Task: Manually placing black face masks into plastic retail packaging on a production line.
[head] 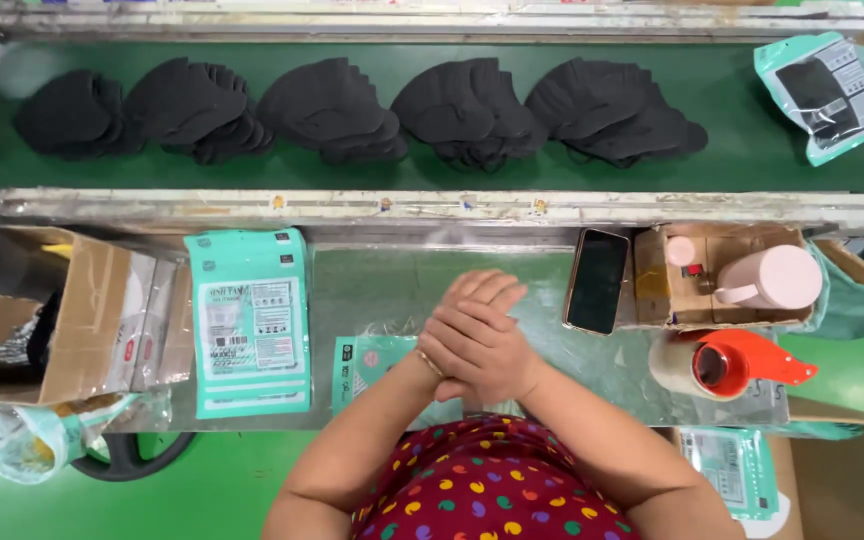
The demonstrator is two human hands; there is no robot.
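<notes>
Hands: your left hand (477, 345) lies flat over your right hand (487, 300), both stacked above the middle of the metal surface (392, 280), near its near edge.
Fingers: the fingers (492, 290) of both hands lie straight and pressed together, pointing toward the far edge; they pinch nothing that shows.
Under the hands: a clear flat packet with a teal strip (362, 365) lies on the surface just left of your wrists; whether your lower palm presses on it you cannot tell, since the hands cover that spot.
Left part of the surface: a stack of teal printed pouches (250, 320) lies flat, well apart from the hands, and an open cardboard box (72, 310) stands beside it at the left edge.
Right part of the surface: a dark phone (597, 280) lies face up, near your fingertips but clear of them; beside it a small cardboard tray (722, 240) holds a pink mug (777, 278).
Near right corner: a roll of tape in a red dispenser (722, 362) rests on its side.
Beyond the far edge: a green belt (742, 130) carries five piles of black masks (467, 110) in a row, with a filled teal pouch (827, 90) at its right end.
Near edge: your patterned red garment (492, 490) fills the bottom of the view.
</notes>
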